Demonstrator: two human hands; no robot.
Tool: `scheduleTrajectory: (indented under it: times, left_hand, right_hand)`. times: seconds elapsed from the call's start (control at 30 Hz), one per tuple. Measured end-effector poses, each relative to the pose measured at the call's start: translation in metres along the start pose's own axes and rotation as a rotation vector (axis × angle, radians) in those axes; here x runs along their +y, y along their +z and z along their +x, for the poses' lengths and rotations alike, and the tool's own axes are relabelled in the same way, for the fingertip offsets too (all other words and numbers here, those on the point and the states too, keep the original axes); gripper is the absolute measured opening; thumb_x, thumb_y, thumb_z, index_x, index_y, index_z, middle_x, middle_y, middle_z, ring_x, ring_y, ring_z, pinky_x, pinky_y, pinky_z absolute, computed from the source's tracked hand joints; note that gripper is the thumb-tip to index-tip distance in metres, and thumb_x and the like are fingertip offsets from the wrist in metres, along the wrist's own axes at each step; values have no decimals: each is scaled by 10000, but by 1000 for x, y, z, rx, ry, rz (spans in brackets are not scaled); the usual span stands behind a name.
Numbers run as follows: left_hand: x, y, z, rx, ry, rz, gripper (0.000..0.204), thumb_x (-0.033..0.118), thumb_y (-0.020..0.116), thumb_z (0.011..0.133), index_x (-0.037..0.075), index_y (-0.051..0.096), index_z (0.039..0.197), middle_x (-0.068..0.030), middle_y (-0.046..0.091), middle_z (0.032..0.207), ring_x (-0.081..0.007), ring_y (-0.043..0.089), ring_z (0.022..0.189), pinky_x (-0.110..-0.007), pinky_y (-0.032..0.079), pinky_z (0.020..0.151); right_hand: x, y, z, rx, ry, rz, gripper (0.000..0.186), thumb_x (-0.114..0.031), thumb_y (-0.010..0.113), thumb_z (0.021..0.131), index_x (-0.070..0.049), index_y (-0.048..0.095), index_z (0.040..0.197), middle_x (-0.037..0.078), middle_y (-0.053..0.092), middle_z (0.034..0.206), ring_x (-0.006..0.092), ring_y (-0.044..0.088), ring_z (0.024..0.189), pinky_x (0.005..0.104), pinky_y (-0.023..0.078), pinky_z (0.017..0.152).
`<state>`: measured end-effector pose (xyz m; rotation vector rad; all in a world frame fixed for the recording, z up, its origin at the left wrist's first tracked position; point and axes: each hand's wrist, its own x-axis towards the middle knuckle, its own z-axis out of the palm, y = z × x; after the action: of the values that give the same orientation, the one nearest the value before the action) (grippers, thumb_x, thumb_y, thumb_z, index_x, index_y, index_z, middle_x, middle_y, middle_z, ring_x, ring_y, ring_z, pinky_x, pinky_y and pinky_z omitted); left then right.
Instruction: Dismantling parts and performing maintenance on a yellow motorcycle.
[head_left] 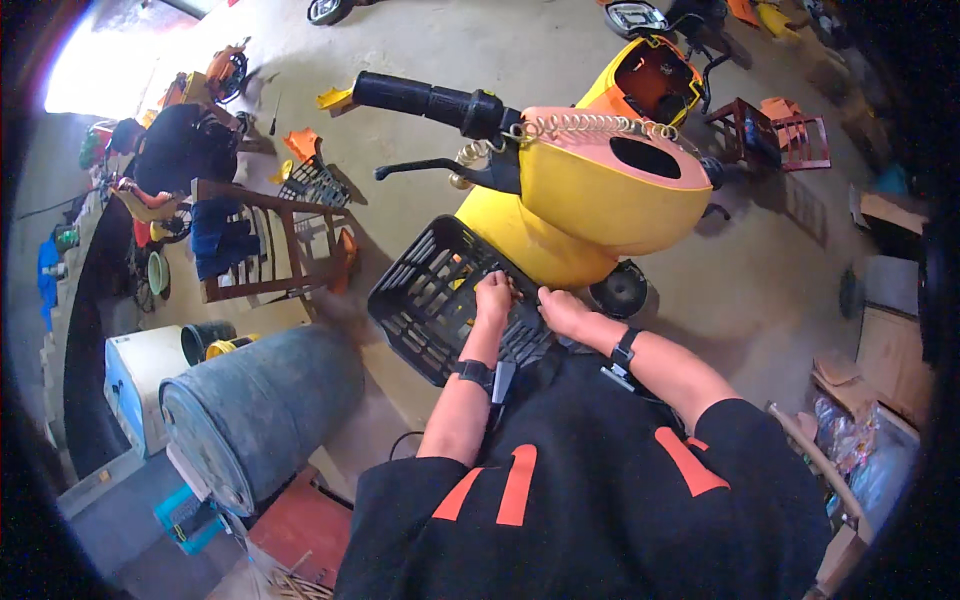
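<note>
A black plastic basket [405, 308] with slotted walls is tilted against the front of a yellow electric scooter [615, 205]. My left hand [494, 297] reaches over the basket, its fingers closed near the wall beside the scooter. What those fingers hold is too small to make out. Just right of it, my right hand [563, 310] is closed at the basket's edge, its fingertips pinched and whatever is between them hidden. Above my hands are the scooter's black handlebar grip [400, 95], a brake lever [415, 168] and a pale coiled cord [590, 125].
A large blue-grey barrel [265, 410] lies at the left, near a wooden chair [275, 240] with dark cloth. Another person [185, 150] works beyond it. Orange parts and a second basket [315, 183] lie on the floor. Cardboard boxes [890, 350] line the right side.
</note>
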<state>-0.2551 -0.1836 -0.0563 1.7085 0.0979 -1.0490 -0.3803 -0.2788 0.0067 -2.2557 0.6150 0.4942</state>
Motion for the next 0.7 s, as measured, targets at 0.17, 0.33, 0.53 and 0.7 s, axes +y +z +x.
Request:
scheduleTrajectory:
  times: [0.17, 0.33, 0.53, 0.7]
  left_hand:
    - [15, 6, -15, 73, 229, 291, 330, 242, 425, 922, -11, 527, 736, -77, 527, 554, -186, 515, 441, -317, 412, 431]
    - [47, -2, -16, -135, -274, -98, 340, 287, 386, 928, 62, 475, 689, -43, 456, 539, -166, 432, 425, -287, 332, 377]
    - [31, -14, 9, -298, -614, -592, 317, 304, 372, 940, 108, 426, 696, 32, 371, 518, -110, 382, 436, -243, 249, 373]
    - [21, -19, 10, -336, -702, -868, 276, 263, 350, 946, 121, 429, 723, 45, 360, 512, -92, 369, 414, -229, 238, 367]
  right_hand:
    - [8, 5, -3, 38, -7, 35, 190, -145, 499, 822, 30, 443, 869, 266, 573, 717, 439, 574, 733, 512, 452, 644]
    - [4, -1, -3, -16, -15, 33, 168, -57, 452, 779, 56, 452, 904, 280, 578, 756, 435, 580, 767, 504, 461, 660]
    - [-1, -8, -5, -31, 26, 25, 188, -33, 441, 760, 50, 460, 928, 276, 588, 796, 426, 587, 802, 495, 471, 675]
    - [3, -4, -4, -31, 15, 23, 180, -28, 454, 750, 40, 462, 916, 264, 593, 801, 422, 591, 800, 495, 472, 674]
